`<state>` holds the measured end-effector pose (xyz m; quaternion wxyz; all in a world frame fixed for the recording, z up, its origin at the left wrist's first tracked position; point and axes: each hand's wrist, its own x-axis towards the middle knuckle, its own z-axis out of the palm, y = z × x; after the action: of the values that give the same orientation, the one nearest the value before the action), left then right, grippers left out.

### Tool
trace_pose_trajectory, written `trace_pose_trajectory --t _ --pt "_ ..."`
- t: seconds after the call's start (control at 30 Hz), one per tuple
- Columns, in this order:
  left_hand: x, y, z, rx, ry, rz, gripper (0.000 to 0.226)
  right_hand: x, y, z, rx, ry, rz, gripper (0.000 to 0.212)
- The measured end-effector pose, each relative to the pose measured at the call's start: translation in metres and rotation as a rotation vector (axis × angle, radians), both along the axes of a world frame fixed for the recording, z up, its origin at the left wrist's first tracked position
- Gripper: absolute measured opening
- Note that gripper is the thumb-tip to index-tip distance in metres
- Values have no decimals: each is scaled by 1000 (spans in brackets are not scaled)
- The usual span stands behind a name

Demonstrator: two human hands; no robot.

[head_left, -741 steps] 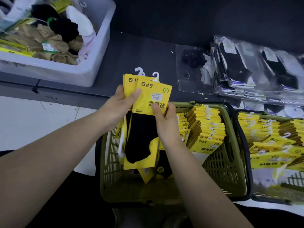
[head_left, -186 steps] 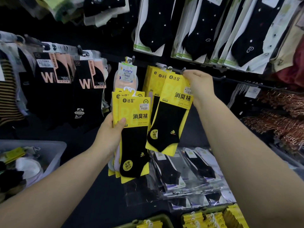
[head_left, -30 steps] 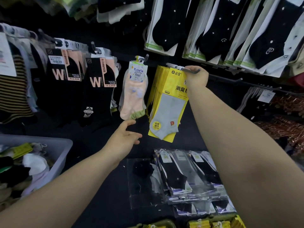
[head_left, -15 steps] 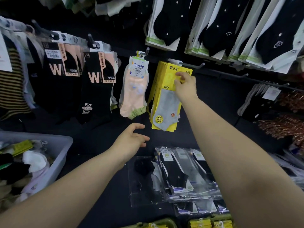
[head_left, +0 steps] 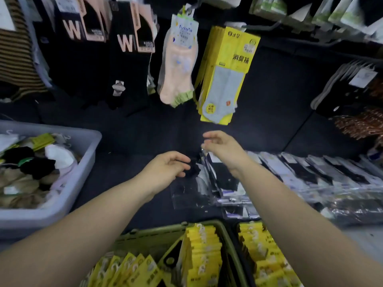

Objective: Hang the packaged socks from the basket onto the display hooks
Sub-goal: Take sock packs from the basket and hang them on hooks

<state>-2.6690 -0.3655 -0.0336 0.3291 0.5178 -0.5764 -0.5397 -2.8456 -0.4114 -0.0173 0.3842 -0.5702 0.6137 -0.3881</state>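
The left hand and right hand hover empty, fingers relaxed, above the dark tabletop. The near basket is cut off.

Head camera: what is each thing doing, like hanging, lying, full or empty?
Hooked packs: hanging, bunched together.
Pink socks: hanging beside them.
Left hand: open, empty.
Right hand: open, empty.
Basket: part full of yellow packs.
Bin: holds loose socks.
Clear packs: lying on the counter.
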Motion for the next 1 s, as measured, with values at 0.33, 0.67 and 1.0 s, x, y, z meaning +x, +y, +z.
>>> trace_pose_trajectory --t 0.33,0.67,1.0 --pt "77 122 -129 370 -131 -91 20 20 115 -194 562 185 224 19" --pt "87 115 -165 347 -259 -122 23 42 161 -276 308 1093 813 53" --pt "118 108 -203 337 -511 -199 12 107 146 -376 699 661 212 88"
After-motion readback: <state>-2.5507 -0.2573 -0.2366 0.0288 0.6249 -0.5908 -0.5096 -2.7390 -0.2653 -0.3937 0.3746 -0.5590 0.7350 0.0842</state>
